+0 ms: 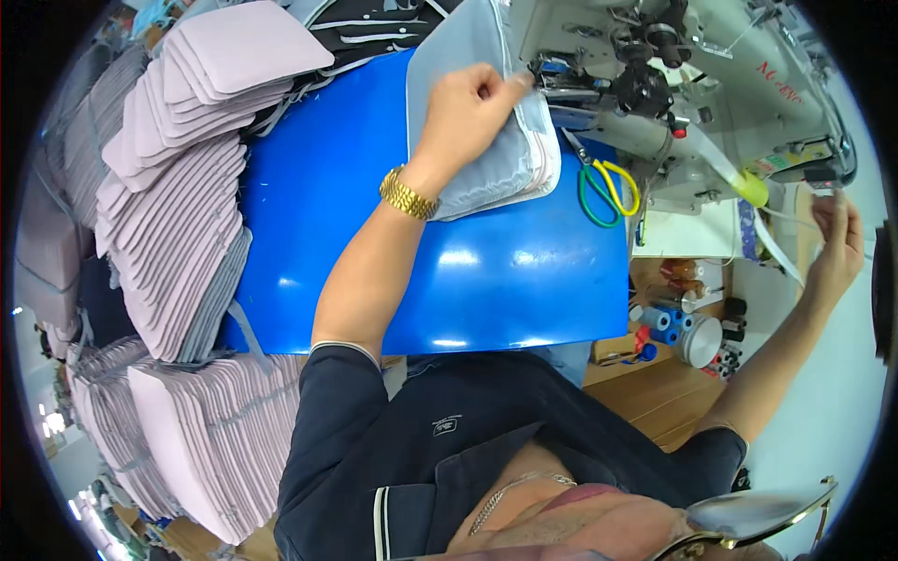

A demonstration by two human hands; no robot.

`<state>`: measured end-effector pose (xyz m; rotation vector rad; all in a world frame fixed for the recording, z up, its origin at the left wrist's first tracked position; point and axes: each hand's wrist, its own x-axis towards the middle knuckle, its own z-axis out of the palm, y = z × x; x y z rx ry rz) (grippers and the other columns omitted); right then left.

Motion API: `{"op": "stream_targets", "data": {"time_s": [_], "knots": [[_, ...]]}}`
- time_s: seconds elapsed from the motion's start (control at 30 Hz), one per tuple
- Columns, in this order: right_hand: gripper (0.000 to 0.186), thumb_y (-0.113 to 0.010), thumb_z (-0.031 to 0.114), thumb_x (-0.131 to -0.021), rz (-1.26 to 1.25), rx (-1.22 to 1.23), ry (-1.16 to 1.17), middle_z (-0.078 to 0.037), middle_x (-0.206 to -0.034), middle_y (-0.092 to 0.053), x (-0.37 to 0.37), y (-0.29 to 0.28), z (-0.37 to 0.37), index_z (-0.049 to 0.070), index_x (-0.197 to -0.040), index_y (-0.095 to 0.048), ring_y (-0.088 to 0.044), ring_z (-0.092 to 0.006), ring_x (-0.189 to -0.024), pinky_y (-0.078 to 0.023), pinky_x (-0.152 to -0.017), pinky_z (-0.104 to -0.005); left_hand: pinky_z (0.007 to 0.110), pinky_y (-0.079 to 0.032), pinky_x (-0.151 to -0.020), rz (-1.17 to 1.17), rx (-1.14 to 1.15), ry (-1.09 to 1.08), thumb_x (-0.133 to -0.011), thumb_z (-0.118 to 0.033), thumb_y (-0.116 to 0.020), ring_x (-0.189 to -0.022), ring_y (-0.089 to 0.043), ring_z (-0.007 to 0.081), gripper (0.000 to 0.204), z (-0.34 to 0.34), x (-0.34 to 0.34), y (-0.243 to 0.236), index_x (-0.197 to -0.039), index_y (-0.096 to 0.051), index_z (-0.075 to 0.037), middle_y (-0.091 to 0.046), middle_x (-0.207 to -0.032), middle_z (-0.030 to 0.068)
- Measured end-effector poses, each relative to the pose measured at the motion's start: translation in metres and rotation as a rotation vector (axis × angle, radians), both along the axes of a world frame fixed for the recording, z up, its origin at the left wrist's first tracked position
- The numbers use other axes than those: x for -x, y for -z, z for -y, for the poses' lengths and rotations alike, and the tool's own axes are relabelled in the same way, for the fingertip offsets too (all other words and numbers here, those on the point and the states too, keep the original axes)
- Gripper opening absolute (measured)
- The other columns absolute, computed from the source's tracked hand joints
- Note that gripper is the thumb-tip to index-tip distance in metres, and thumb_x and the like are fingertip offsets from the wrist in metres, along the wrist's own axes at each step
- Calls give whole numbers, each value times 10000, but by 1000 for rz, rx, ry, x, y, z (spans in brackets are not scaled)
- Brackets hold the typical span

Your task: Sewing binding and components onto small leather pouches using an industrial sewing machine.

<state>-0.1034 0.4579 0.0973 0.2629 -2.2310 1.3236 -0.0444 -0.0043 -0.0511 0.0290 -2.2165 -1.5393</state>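
A light grey fabric piece with a pale, rounded border point(547, 159) lies on the blue work surface point(309, 201), its far edge beside the sewing machine's needle area point(561, 79). My left hand point(472, 112) rests on it with curled fingers, thumb and fingertips gripping the edge close to the machine. A gold watch band circles that wrist. Out to the right, my right hand point(837, 243) reaches up to a small dark box point(821, 178) at the machine's end. Its fingers are extended, tips at the box; whether they pinch anything small is hard to see.
Scissors with green and yellow handles point(608, 192) lie right of the fabric. Tall stacks of pale pink panels point(173, 224) line the left side, with tied bundles point(206, 421) below. Thread spools point(664, 323) and a white roll point(700, 341) sit on a lower shelf at right.
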Motion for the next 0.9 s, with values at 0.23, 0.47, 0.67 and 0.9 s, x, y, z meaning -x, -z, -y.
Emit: {"op": "stream_targets", "data": {"time_s": [0.23, 0.47, 0.67, 0.9], "knots": [[458, -576, 447, -964, -62, -522, 387, -72, -971, -669, 164, -68, -138, 26, -1130, -642, -618, -157, -874, -510, -790, -316, 393, -460, -550, 34, 41, 0, -826, -389, -706, -559, -598, 272, 435, -4, -17, -1, -669, -611, 6, -606, -599, 139], [423, -391, 402, -1045, -199, -380, 303, -59, -1060, -656, 183, 32, -190, 64, -1182, -607, -619, -204, -918, -493, -844, -381, 309, -387, -501, 26, 6, 3, -875, -363, -698, -534, -465, 116, 435, -7, -16, 7, -673, -580, 4, -522, -561, 53], [461, -390, 381, -1047, 27, 320, 48, -137, -1184, -628, 186, 18, -195, 31, -1322, -509, -635, -246, -995, -519, -872, -359, 299, -367, -482, 55, 68, 5, -865, -361, -709, -533, -452, 98, 447, -6, -12, 1, -646, -562, 0, -507, -550, 43], [389, -518, 278, -1009, 334, -208, 91, -91, -1106, -636, 194, -41, -189, 40, -1314, -560, -641, -179, -924, -525, -787, -296, 336, -375, -488, 110, 61, 7, -814, -283, -703, -516, -462, 170, 392, 1, -21, 1, -602, -512, -14, -490, -535, 70]]}}
